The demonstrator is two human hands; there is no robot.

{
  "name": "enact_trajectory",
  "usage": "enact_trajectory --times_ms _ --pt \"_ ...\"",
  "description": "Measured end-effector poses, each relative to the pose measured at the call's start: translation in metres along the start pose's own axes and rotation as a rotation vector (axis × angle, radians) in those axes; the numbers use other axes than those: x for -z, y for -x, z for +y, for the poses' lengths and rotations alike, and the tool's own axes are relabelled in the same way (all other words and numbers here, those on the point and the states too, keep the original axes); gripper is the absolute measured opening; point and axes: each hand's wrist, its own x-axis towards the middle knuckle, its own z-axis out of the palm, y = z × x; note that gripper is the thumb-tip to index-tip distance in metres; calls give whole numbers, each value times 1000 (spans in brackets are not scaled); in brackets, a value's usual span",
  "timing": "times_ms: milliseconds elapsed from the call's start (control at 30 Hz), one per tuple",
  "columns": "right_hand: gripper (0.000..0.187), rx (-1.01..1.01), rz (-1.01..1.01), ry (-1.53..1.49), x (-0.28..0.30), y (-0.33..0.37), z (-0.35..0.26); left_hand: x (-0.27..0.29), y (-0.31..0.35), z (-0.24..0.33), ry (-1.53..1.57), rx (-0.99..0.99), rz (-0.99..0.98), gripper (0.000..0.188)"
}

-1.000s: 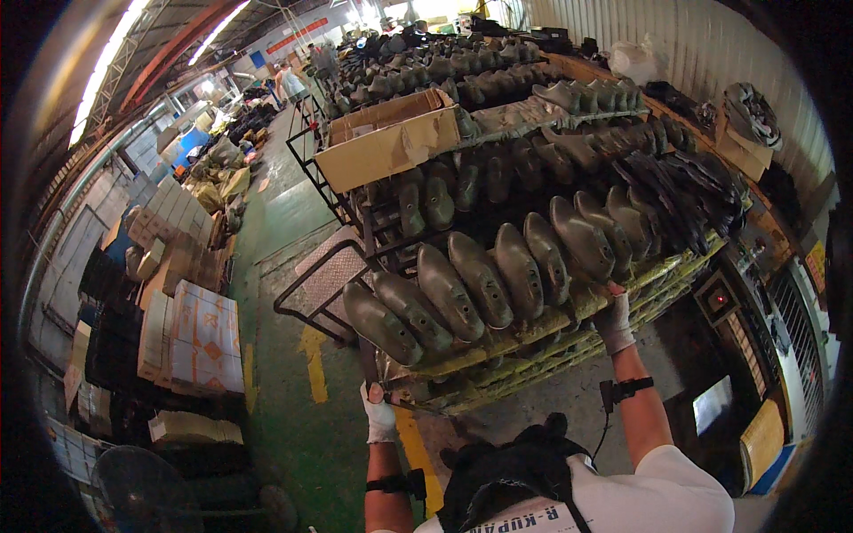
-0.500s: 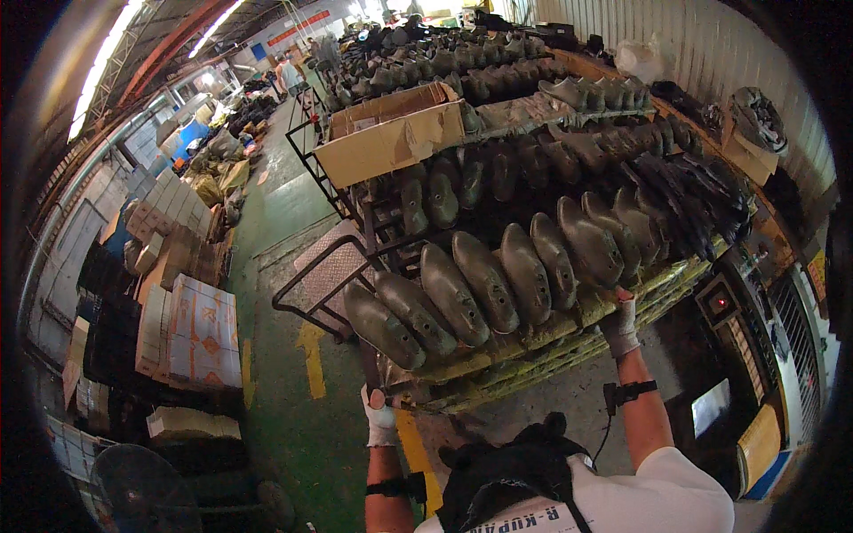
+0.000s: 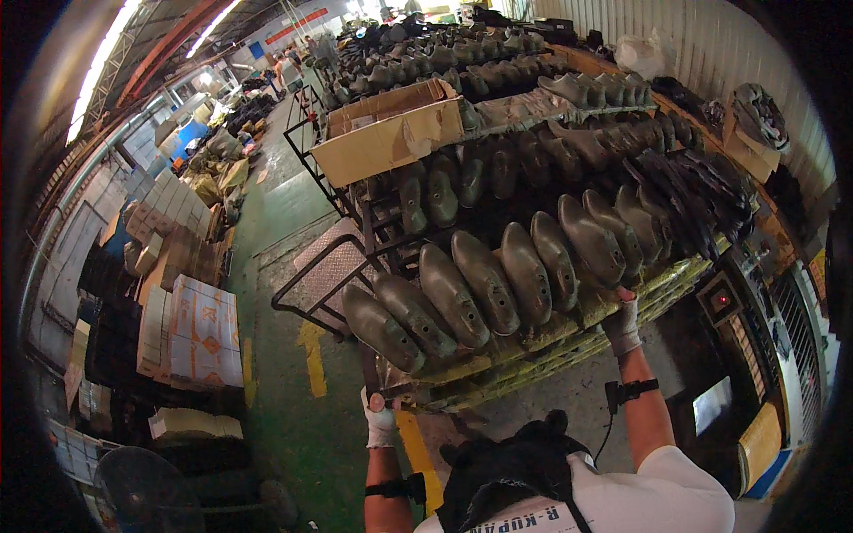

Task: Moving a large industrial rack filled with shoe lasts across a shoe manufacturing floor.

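Observation:
My left hand (image 3: 379, 422), in a white glove that leaves the thumb tip bare, is closed around the near left corner of a cart (image 3: 480, 377) whose shelves are covered in yellowish film. Further right, my right hand (image 3: 624, 326), gloved alike, grips the cart's near edge just below the shoe lasts; its fingers are partly hidden. Along the top stands a row of dark olive shoe lasts (image 3: 455, 293), tilted, with holes in their near ends. Flat black pieces (image 3: 689, 200) lie heaped at the row's right end.
Behind are more racks of lasts (image 3: 502, 169) and an open cardboard box (image 3: 391, 147). A black-framed trolley (image 3: 306, 284) stands left of the cart. Cartons (image 3: 204, 329) and a fan (image 3: 142, 489) line the aisle's left side. A machine with a red light (image 3: 721, 299) is at right. People stand far off.
My hands keep their hold, and the cart and lasts look almost the same. The view has shifted very slightly. A person far down the aisle has moved a little.

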Motion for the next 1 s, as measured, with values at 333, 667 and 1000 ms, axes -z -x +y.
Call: enact_trajectory --times_ms 333,667,1000 --pt "48 27 15 -28 -32 21 -20 -16 -8 4 451 397 83 40" --pt "50 27 -12 -92 2 8 -10 8 -5 -54 513 427 -2 49" --pt "55 -34 -48 -72 -31 11 -6 33 4 -46 269 297 -11 51"
